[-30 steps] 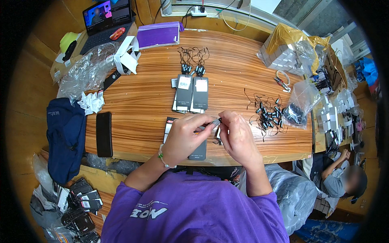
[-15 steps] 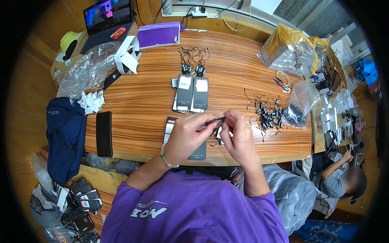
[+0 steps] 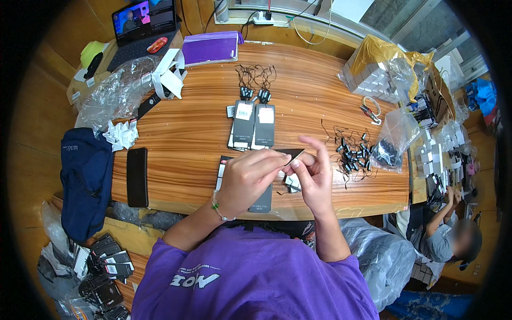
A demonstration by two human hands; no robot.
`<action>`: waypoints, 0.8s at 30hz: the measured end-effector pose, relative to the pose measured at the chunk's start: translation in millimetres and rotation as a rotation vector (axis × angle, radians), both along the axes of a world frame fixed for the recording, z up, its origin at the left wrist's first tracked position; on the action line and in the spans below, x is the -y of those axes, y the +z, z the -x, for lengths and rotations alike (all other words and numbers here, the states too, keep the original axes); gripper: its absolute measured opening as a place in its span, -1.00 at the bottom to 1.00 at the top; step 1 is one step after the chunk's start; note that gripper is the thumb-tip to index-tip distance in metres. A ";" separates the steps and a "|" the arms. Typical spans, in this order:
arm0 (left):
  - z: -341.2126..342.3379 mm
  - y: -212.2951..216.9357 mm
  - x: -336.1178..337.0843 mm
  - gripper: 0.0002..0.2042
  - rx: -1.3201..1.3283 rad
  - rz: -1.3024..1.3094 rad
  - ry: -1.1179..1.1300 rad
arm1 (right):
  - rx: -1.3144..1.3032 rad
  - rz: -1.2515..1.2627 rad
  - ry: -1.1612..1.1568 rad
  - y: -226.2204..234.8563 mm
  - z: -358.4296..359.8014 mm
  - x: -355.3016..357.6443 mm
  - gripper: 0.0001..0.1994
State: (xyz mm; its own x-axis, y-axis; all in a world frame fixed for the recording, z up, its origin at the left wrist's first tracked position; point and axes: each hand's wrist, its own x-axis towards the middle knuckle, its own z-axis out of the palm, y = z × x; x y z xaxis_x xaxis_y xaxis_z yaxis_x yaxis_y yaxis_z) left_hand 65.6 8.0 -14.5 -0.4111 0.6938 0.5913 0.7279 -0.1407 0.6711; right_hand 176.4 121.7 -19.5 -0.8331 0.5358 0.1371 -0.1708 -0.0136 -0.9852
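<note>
In front of my chest, my left hand (image 3: 247,173) pinches a small dark card (image 3: 291,153) that is tilted upward. My right hand (image 3: 316,176) grips the card's right edge near the thumb, while one of its fingers is raised and blurred. Under my left hand lie dark grey printed cards (image 3: 260,201), partly covered. A small white-labelled piece (image 3: 293,182) with a black cord sits below the hands. Farther off are two stacks of grey cards (image 3: 243,126) with white stickers, and bundled black cords (image 3: 256,80) lie above them. To the right is a loose pile of black cords with small tubes (image 3: 354,153).
A black phone (image 3: 137,177) and navy pouch (image 3: 87,184) lie left. Behind are a laptop (image 3: 144,24), purple notebook (image 3: 210,48) and crumpled plastic (image 3: 117,88). On the right are scissors (image 3: 370,113), a clear bag (image 3: 393,138) and white boxes (image 3: 370,80). Another person (image 3: 453,237) sits lower right.
The dark card has turned so that more of its flat face shows. One finger of my right hand has lifted away from it, uncovering the white-labelled piece below.
</note>
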 end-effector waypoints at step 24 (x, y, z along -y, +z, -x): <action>2.1 -19.7 7.4 -0.80 0.015 -0.053 0.012 | -0.582 0.337 0.082 35.2 11.8 -10.7 -0.88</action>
State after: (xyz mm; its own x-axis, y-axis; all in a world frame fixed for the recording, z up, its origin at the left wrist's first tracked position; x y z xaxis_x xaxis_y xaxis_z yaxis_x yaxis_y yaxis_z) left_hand 63.5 0.7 -34.2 -0.4282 0.6567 0.6208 0.7194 -0.1680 0.6740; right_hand 164.6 132.4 15.7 -0.7136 0.5665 0.4121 -0.6579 -0.3397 -0.6722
